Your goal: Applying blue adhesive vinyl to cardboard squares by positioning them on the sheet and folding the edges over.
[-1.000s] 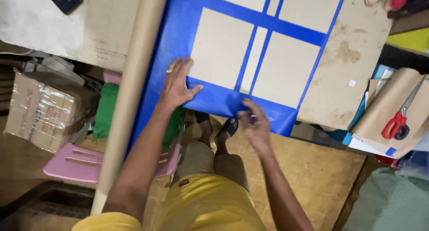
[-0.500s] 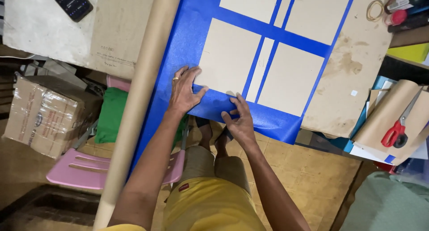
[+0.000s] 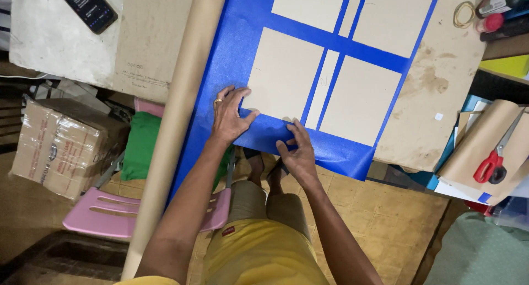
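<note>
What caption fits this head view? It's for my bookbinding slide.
Left hand and right hand press blue paper beside grey boards.

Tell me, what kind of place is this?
Probably a small craft or bookbinding workshop. The left hand and right hand press on blue covering paper laid with cut cardboard panels. A brown paper roll lies beside it, and red-handled scissors rest nearby.
</note>
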